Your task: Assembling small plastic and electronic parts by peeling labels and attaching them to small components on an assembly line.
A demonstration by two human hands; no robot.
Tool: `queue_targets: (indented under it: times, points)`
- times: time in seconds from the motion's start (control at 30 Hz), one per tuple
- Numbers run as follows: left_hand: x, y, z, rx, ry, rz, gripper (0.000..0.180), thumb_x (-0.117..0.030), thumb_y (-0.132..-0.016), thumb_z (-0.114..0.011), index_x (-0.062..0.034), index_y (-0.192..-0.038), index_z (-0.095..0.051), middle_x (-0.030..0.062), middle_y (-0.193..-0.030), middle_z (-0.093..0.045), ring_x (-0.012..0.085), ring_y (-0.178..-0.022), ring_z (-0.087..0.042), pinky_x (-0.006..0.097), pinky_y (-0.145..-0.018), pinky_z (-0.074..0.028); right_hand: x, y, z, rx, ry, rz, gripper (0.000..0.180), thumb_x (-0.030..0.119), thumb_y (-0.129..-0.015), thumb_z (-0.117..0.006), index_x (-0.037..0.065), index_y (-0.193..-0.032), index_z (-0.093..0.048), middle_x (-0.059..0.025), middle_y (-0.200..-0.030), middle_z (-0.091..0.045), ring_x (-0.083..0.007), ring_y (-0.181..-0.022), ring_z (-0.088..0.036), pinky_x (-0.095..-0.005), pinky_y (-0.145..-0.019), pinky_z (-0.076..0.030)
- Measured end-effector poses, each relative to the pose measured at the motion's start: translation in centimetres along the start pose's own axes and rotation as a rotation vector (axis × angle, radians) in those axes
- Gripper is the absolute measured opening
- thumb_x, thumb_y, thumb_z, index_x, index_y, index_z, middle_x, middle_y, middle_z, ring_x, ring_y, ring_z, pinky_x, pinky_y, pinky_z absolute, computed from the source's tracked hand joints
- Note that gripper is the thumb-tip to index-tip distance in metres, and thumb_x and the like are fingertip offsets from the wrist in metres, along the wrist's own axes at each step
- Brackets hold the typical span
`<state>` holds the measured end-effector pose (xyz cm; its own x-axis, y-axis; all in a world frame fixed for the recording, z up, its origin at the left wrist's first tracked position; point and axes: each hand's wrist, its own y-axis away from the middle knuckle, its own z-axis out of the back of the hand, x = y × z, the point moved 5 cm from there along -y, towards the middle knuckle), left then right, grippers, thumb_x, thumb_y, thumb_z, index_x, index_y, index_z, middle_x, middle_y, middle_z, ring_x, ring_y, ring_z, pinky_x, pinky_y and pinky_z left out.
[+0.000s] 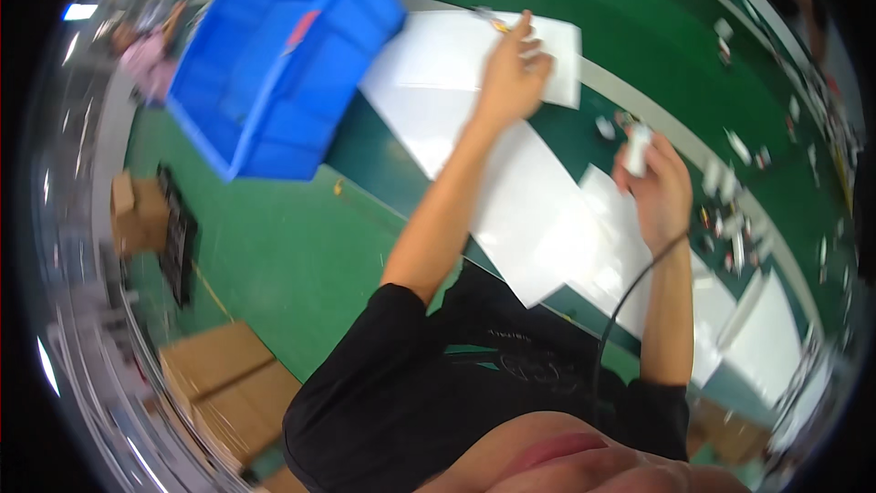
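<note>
My left hand (516, 75) is over the white sheets (429, 59) at the far side of the bench. Its index finger stretches out, the others are loosely bent and apart, and I see nothing held. Right beside its fingertips is a small slim piece with a yellow part (498, 25), too blurred to name. My right hand (661, 184) is closed around a small white cylindrical piece (638, 150), held upright above the bench. A smaller white piece (605, 128) lies just to the left of that hand.
A big blue plastic bin (297, 105) with a red mark stands at the left end of the bench. Several small white parts (735, 242) lie on the right. A black cable (630, 292) runs from my right wrist. Cardboard boxes (228, 383) stand on the green floor (301, 265).
</note>
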<state>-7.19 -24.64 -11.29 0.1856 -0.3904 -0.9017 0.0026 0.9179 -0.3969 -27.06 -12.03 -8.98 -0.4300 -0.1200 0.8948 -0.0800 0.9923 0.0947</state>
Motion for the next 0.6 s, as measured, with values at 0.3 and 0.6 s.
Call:
queue_targets:
  times: [0.3, 0.6]
  points:
    - [-8.9, 7.4, -7.6, 0.710, 0.481, 0.522, 0.026, -0.017, -0.089, -0.064, 0.0041, -0.104, -0.067, 0.0089, -0.087, -0.068, 0.0116, -0.073, -0.061, 0.024, -0.061, -0.048, 4.3, 5.8, -0.1, -0.186, 1.295, 0.824, 0.037, 0.002, -0.064, -0.068, 0.007, -0.100, -0.061, -0.0066, -0.089, -0.055, -0.0261, -0.080, -0.052, -0.0335, -0.072, -0.043]
    - [-6.7, 9.4, -8.9, 0.638, 0.904, 0.747, 0.030, -0.005, -0.089, -0.060, 0.0039, -0.118, -0.059, 0.0149, -0.100, -0.066, 0.0162, -0.080, -0.062, 0.027, -0.076, -0.051, 1.0, 7.4, 1.7, -0.300, 1.010, 0.533, 0.036, 0.003, -0.065, -0.070, 0.004, -0.099, -0.058, -0.0086, -0.087, -0.053, -0.0252, -0.078, -0.054, -0.0317, -0.069, -0.046]
